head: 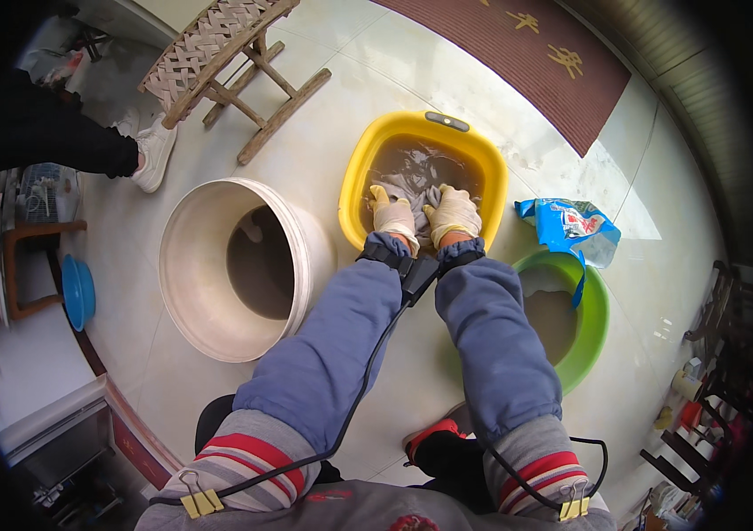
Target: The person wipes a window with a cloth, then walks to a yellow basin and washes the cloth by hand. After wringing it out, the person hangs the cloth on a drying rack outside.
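Observation:
A yellow plastic basin [497, 174] stands on the tiled floor before me, holding murky brown water. Both hands wear pale gloves. My left hand [392, 214] grips one side of a grey wet cloth [410, 189] in the basin, its fingers partly in the folds. Close beside it, my right hand [456, 211] grips the cloth's other side. Part of the cloth lies under the water and is hidden. Blue-grey sleeve covers and black wrist straps with a cable cover my forearms.
A tall white bucket [184, 265] of dark water stands at left, a green basin [599, 318] of murky water at right. A blue plastic bag [569, 222] overlaps its rim. A woven stool [217, 60], another person's leg [71, 139] and a red mat [516, 53] lie farther off.

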### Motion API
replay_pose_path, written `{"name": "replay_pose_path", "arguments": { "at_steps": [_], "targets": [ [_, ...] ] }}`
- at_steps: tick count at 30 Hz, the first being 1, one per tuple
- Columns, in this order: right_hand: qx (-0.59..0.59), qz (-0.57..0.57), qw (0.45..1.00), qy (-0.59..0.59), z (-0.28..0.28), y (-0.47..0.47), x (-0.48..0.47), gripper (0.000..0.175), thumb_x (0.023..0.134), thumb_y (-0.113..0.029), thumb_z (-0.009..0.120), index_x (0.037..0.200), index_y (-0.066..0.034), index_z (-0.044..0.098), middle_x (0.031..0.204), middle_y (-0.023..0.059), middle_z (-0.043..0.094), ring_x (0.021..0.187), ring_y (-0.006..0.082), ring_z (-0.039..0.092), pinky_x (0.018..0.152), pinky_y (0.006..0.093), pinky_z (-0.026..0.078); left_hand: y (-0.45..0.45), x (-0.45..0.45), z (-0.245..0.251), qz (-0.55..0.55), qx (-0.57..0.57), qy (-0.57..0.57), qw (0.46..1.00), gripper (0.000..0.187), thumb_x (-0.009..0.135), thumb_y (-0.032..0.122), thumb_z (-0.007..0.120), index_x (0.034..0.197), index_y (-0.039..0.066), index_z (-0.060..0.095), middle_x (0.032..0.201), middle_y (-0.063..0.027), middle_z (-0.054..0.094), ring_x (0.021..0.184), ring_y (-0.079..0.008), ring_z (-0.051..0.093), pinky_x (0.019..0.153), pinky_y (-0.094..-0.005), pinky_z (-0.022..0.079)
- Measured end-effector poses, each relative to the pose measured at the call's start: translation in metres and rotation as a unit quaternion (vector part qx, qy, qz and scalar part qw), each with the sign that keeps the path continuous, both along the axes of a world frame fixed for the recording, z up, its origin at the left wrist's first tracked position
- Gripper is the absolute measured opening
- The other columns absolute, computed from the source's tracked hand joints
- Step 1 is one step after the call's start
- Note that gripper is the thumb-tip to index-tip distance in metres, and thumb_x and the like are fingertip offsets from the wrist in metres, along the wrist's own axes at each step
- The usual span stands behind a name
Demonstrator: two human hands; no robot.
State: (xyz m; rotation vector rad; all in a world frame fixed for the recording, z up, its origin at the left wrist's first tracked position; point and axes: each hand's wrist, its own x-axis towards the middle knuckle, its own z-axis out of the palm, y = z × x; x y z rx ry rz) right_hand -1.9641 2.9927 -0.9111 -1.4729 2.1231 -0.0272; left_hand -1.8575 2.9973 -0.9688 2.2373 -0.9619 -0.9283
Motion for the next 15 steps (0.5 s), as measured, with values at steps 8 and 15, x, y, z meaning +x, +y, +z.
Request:
{"name": "replay_pose_path", "arguments": {
  "at_steps": [8, 15],
  "targets": [
    [-0.076, -0.278, 0.886, -0.364, -0.010, -0.002, -0.014, 0.034, 0.075, -0.017, 0.072, 0.103, -0.0004, 0.061, 0.095, 0.0117, 0.066, 0.081, 0.0192, 0.064, 0.074, 0.0296, 0.050, -0.009, 0.011, -0.017, -0.374, 0.132, -0.120, 0.910, 0.050, 0.090, 0.040, 0.046, 0.115, -0.001, 0.057, 0.119, -0.0236, 0.056, 0.113, -0.0322, 0.052, 0.092, -0.0368, 0.041],
    [-0.099, -0.211, 0.760, -0.607, 0.020, 0.014, -0.014, 0.044, 0.073, -0.001, 0.058, 0.117, -0.0080, 0.060, 0.103, 0.0094, 0.064, 0.093, 0.0186, 0.061, 0.083, 0.0281, 0.049, -0.008, 0.001, -0.009, 0.179, 0.123, 0.641, 0.736, 0.041, 0.096, 0.042, 0.037, 0.120, 0.015, 0.056, 0.120, -0.0114, 0.058, 0.105, -0.0293, 0.058, 0.086, -0.0467, 0.048]
  ]
}}
